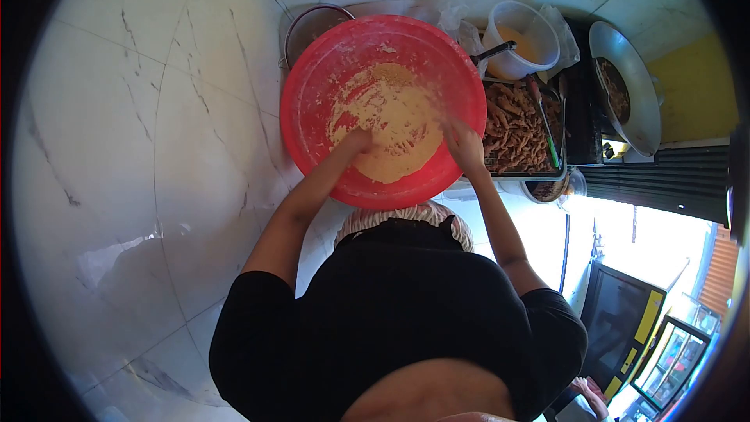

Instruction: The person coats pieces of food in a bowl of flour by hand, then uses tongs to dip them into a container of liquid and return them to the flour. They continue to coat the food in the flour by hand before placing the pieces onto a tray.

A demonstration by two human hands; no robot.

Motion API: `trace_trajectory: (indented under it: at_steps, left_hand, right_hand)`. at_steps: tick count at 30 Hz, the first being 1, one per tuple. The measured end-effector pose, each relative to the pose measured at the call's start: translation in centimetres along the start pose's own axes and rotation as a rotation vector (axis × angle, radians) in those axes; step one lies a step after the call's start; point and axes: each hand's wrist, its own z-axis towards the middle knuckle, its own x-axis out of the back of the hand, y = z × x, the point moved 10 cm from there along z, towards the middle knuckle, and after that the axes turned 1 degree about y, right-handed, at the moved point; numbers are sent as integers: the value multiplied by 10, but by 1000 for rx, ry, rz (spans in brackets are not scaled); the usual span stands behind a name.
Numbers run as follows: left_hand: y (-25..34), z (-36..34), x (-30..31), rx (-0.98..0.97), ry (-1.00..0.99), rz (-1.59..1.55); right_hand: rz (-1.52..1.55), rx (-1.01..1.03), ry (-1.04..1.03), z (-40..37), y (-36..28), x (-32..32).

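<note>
A large red plastic basin (pixel 310 121) sits in front of my body, its inside dusted with pale flour. The yellowish flour (pixel 406 121) is spread unevenly over the bottom, with bare red streaks showing through. My left hand (pixel 358 141) is down in the flour on the left side, its fingers hidden from view. Toward the right side of the basin, my right hand (pixel 464 144) reaches in over the rim, fingers extended along the flour's edge and the inner wall.
Right of the basin stands a tray of browned strips (pixel 516 129) with green- and red-handled tongs (pixel 548 126). Behind it are a white tub (pixel 539 51) of yellowish liquid and a black handle (pixel 494 51). Farther right is a metal wok (pixel 642 86). Another person's hand (pixel 587 392) shows lower right.
</note>
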Motion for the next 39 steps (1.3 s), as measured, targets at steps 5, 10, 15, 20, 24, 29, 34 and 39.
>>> trace_trajectory:
  at_steps: [5, 10, 15, 20, 24, 29, 34, 39]
  left_hand:
    - [-62, 23, 29, 104, 296, 257]
    - [-12, -30, 1, 232, 199, -421]
    - [53, -4, -69, -86, 64, -51]
    - [115, -9, -70, -164, 91, -109]
    - [126, 5, -68, -295, -202, -358]
    - [155, 14, -18, -655, -341, -947]
    - [135, 49, 50, -551, 390, -441]
    - [158, 36, -4, -794, 523, -244]
  right_hand:
    - [-16, 4, 26, 0, 1, 1]
    - [4, 5, 32, 0, -2, 3]
    - [-18, -5, 25, 1, -2, 3]
    - [-10, -23, -46, 1, -3, 0]
    - [-4, -32, -44, 1, -1, -1]
    - [-13, -42, -18, 0, -3, 6]
    - [7, -49, -15, 1, 0, 4]
    - [15, -36, -10, 0, -3, 6]
